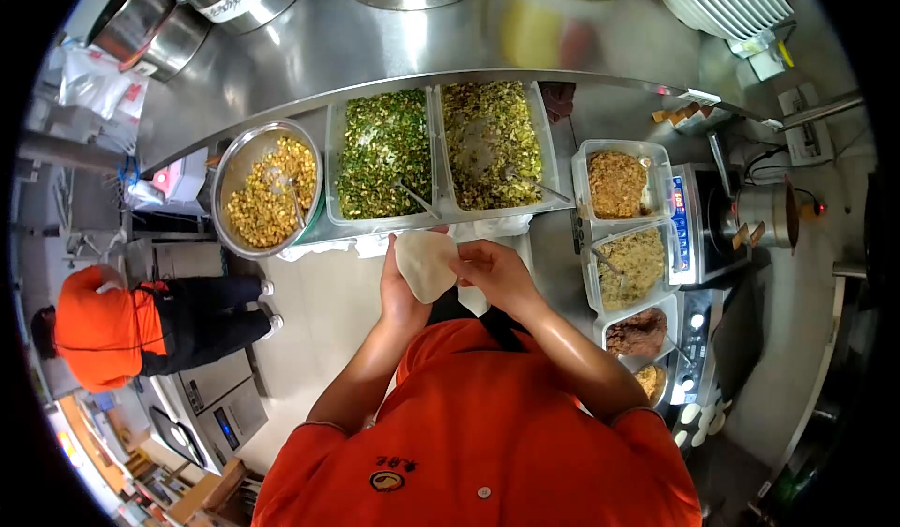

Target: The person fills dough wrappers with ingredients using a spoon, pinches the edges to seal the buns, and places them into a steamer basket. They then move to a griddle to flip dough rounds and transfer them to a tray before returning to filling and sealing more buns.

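Note:
A thin, pale round of dough, like a dumpling wrapper (pixel 425 266), is held up in front of my chest. It lies against my left hand (pixel 401 294), whose thumb and fingers hold it from the left and behind. My right hand (pixel 494 269) pinches its right edge with bent fingers. Just beyond both hands stand two clear tubs, one of chopped green filling (pixel 382 152) and one of yellow-green filling (pixel 487 138), each with a spoon in it. Part of my left fingers is hidden behind the dough.
A steel bowl of yellow diced filling (pixel 272 194) stands at the left. On the right are tubs of brown filling (pixel 616 185), pale filling (pixel 633 269) and dark filling (pixel 637 332), beside an induction cooker (pixel 703 222). A steel shelf (pixel 412 39) spans the back. Another person (pixel 103 330) stands far left.

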`<state>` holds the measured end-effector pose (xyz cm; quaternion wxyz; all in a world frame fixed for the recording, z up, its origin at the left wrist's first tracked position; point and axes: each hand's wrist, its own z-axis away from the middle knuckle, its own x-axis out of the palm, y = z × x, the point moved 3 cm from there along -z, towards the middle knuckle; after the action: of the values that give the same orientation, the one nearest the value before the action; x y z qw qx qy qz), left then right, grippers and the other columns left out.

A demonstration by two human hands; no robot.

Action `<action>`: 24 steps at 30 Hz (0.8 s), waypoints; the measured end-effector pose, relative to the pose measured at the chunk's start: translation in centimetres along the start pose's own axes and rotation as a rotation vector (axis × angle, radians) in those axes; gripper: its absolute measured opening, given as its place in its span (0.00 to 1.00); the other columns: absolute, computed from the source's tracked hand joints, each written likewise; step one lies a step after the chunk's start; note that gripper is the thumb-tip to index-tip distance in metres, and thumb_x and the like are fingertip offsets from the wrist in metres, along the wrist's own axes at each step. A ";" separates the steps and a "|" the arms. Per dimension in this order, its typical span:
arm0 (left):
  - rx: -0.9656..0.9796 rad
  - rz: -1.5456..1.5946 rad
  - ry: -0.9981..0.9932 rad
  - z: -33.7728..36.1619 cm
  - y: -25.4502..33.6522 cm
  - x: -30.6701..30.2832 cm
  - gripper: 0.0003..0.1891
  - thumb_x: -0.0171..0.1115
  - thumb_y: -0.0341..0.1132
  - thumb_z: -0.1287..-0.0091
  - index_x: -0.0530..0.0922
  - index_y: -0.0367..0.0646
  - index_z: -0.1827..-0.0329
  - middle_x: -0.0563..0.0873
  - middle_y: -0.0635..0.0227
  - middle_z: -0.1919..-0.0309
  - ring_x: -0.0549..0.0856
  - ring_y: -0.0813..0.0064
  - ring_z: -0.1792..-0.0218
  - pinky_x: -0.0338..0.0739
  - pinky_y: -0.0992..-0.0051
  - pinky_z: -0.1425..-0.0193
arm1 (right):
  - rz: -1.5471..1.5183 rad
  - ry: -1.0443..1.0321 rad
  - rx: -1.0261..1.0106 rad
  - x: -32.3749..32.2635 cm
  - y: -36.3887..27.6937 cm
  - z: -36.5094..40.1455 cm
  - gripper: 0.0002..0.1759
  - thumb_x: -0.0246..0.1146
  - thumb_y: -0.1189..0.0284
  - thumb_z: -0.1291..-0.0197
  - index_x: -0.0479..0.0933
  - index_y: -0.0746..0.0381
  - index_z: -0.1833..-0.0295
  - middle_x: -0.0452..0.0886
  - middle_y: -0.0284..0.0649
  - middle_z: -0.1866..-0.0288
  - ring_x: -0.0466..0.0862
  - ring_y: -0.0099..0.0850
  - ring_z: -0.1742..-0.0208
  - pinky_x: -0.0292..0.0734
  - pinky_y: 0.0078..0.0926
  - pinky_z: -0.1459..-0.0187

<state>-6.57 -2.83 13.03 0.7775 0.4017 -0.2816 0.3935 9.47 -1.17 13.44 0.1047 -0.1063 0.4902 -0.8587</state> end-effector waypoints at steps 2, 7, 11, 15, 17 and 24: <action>0.012 -0.136 -0.089 -0.7 0.7 0.8 0.37 0.33 0.62 0.17 0.72 0.36 0.29 0.84 0.60 0.41 0.83 0.66 0.40 0.75 0.65 0.32 | -0.020 0.007 -0.068 -0.2 0.3 -1.1 0.14 0.67 0.67 0.29 0.80 0.67 0.49 0.87 0.38 0.62 0.84 0.21 0.63 0.79 0.21 0.60; -0.008 -0.194 0.049 -2.7 1.5 0.3 0.35 0.36 0.62 0.19 0.71 0.42 0.27 0.82 0.62 0.39 0.80 0.65 0.36 0.71 0.60 0.28 | 0.086 0.122 -0.257 -1.4 -3.0 -1.7 0.09 0.63 0.70 0.26 0.78 0.65 0.48 0.87 0.40 0.51 0.87 0.29 0.52 0.80 0.27 0.52; -0.185 -0.038 0.071 -4.3 0.1 0.5 0.29 0.42 0.57 0.20 0.76 0.41 0.36 0.84 0.61 0.45 0.80 0.60 0.39 0.73 0.54 0.31 | 0.576 -0.063 -0.698 0.5 -5.8 -0.5 0.12 0.56 0.65 0.24 0.76 0.63 0.47 0.84 0.50 0.51 0.85 0.50 0.52 0.79 0.45 0.54; -0.202 0.338 -0.125 -6.2 -1.4 -0.7 0.28 0.40 0.49 0.20 0.75 0.34 0.34 0.82 0.52 0.40 0.80 0.49 0.39 0.75 0.50 0.31 | 0.621 -0.263 -0.681 -1.7 -5.4 -0.9 0.13 0.58 0.68 0.27 0.76 0.63 0.44 0.84 0.52 0.48 0.85 0.50 0.51 0.80 0.46 0.50; -0.107 0.411 -0.082 -5.8 -0.7 1.2 0.27 0.40 0.48 0.20 0.75 0.33 0.34 0.82 0.51 0.39 0.81 0.48 0.39 0.76 0.50 0.30 | 0.445 -0.036 -0.620 -5.4 -6.1 -3.3 0.13 0.58 0.67 0.26 0.79 0.62 0.44 0.86 0.50 0.52 0.86 0.49 0.52 0.82 0.42 0.49; 0.031 0.320 -0.064 -5.6 0.1 2.5 0.25 0.42 0.46 0.20 0.75 0.36 0.34 0.82 0.56 0.37 0.83 0.54 0.39 0.76 0.56 0.29 | 1.619 0.085 -0.195 -17.5 2.0 -13.8 0.04 0.63 0.78 0.42 0.83 0.65 0.63 0.87 0.44 0.60 0.87 0.44 0.51 0.84 0.44 0.52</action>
<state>-4.64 2.88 12.06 0.6894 0.3758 -0.3604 0.5036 22.39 14.11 3.46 0.6643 0.3048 0.4913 -0.4737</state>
